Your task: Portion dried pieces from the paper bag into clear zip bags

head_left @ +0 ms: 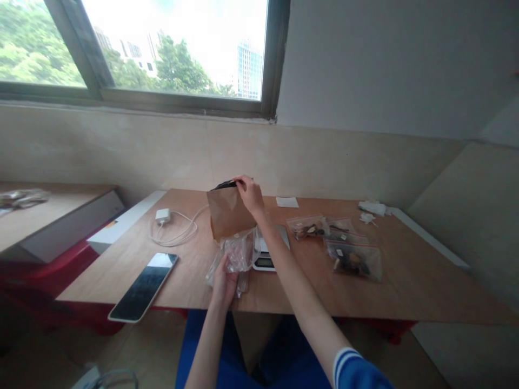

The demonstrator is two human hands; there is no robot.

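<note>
Nearest the viewer, a blue sleeve ends above the right forearm, which crosses the worktop toward 12 o'clock. Clear plastic bags are near the worktop's front edge, in the curled fingers of the left hand. At 12 o'clock from them is a brown paper bag, its top pinched by the fingers of the right hand; whether the dark material at its mouth is gripped too cannot be told. Partly behind the forearm, a scale sits at 3 o'clock, with filled zip bags farther out. Pulling hard on the paper could tear or topple it, and a loose left grip could let slick plastic slide. At 8 o'clock, a phone appears to overhang the edge, so a stray nudge could drop it.
</note>
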